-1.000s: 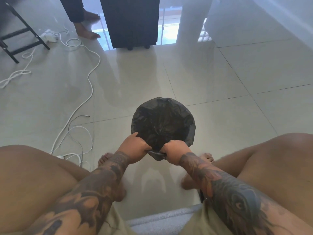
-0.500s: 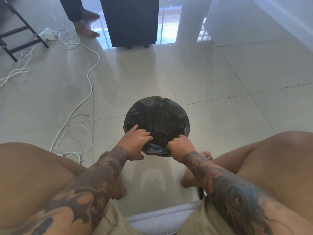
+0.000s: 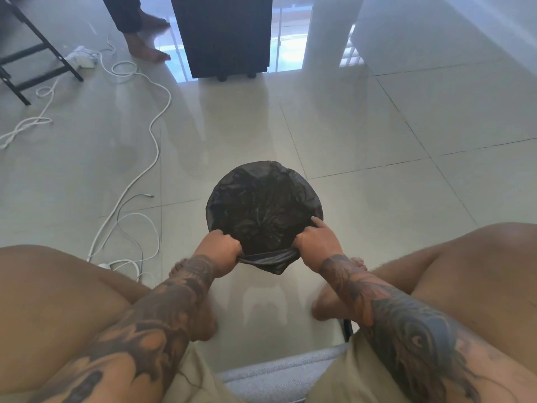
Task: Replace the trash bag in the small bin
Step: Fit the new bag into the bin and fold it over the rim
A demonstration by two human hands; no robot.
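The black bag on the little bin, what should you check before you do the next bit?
1. Left hand grips the bag's near edge: ok.
2. Right hand grips the near edge too, forefinger stretched along the rim: ok.
3. Black trash bag lines the inside and wraps the far rim: ok.
4. Near edge pulled down over the rim: not ok, it is bunched between the hands.
5. Small bin standing steady on the floor: cannot tell, the bag hides it.
6. White cables lie apart from the bin: ok.
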